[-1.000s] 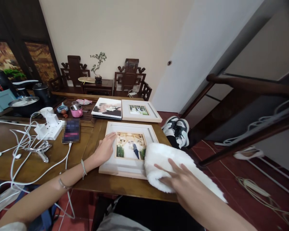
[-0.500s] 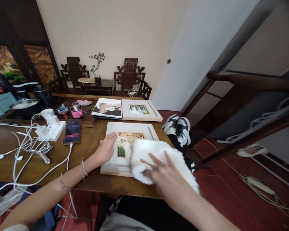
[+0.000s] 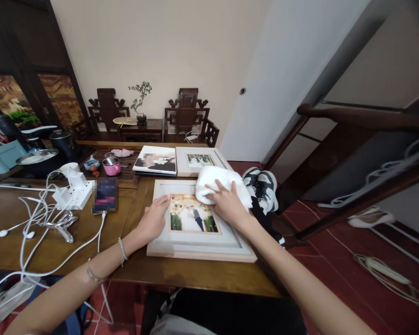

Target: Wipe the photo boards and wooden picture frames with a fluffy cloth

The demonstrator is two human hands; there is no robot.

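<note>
A pale wooden picture frame (image 3: 202, 251) lies flat on the brown table (image 3: 132, 265), with a wedding photo (image 3: 192, 216) of a couple at its centre. My left hand (image 3: 153, 217) rests on the frame's left side, fingertips at the photo's edge and nothing grasped. Over the upper right corner of the frame, my right hand (image 3: 226, 200) grips a fluffy white cloth (image 3: 218, 179) and presses it down. The cloth covers that corner and reaches the lower edge of a second frame (image 3: 181, 163) behind.
Left of the frame are a phone (image 3: 104, 195) on a charging cable, a white power strip (image 3: 75, 195) and tangled cords. A pink cup (image 3: 111, 166) and a stack of photo panels (image 3: 155, 159) lie farther back. Beyond the table's right edge are sneakers (image 3: 265, 188) and a dark wooden chair (image 3: 335, 186).
My right hand has carried the white cloth up from the frame's lower right to its upper right corner, uncovering the couple in the photo. My left hand stays in place on the frame.
</note>
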